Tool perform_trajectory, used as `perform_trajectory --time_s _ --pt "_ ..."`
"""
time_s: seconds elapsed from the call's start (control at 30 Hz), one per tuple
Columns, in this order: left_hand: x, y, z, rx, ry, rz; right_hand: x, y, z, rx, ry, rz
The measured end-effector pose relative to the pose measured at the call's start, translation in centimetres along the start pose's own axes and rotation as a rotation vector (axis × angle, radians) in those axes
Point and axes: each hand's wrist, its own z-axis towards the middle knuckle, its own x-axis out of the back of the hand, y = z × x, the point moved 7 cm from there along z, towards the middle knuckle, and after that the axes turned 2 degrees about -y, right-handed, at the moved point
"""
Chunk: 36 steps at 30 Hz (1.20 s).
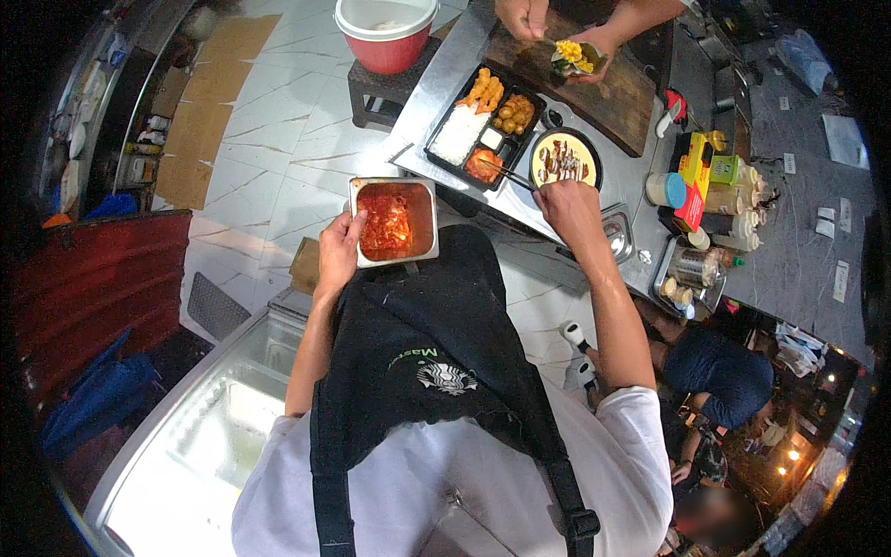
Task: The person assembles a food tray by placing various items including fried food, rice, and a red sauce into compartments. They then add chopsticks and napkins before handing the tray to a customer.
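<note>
My left hand [339, 243] grips the edge of a square metal food pan [432, 223], thumb over the rim. Inside the pan is red, saucy food [388, 223] that looks like kimchi. Held in my right hand [568, 209] are thin dark chopsticks [512, 176], their tips at a red portion of food [484, 165] in a black compartment tray [444, 164]. The tray also holds white rice [458, 132], fried pieces [485, 90] and browned round pieces [513, 114]. Right beside my right hand is a round black bowl [534, 172] of yellow food with dark and white sauce.
Across the counter, another person's hands [594, 58] hold a spoon and small dish of yellow corn over a wooden cutting board [622, 102]. Bottles [742, 227] and a yellow-red box [691, 181] stand right. A red bucket [388, 46] sits on a stool; an open freezer [204, 418] is left.
</note>
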Motion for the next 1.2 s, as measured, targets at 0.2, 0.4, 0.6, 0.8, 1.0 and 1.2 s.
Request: perform_trajectory --time_s 0.2,0.4,0.6,0.8,1.0,1.2 --pt "0.5 0.0 -0.4 -0.026 0.042 0.059 2.0 -0.7 2.0 0.099 -0.006 -0.060" --pt "0.9 0.5 -1.0 0.013 0.052 0.133 1.8 -1.6 3.6 0.209 -0.003 -0.092" --pt "0.5 0.9 -0.9 -0.008 0.053 0.077 3.0 -3.9 6.0 0.329 0.032 -0.124" --pt "0.0 -0.3 -0.1 -0.030 0.045 0.056 3.9 -3.4 5.5 0.215 -0.071 -0.131" --pt "-0.1 -0.2 0.8 -0.044 0.002 0.130 2.9 -0.4 2.9 0.043 -0.031 -0.092" --pt "-1.0 3.8 0.7 -0.061 -0.068 0.193 2.6 0.5 0.9 -0.015 0.054 -0.011"
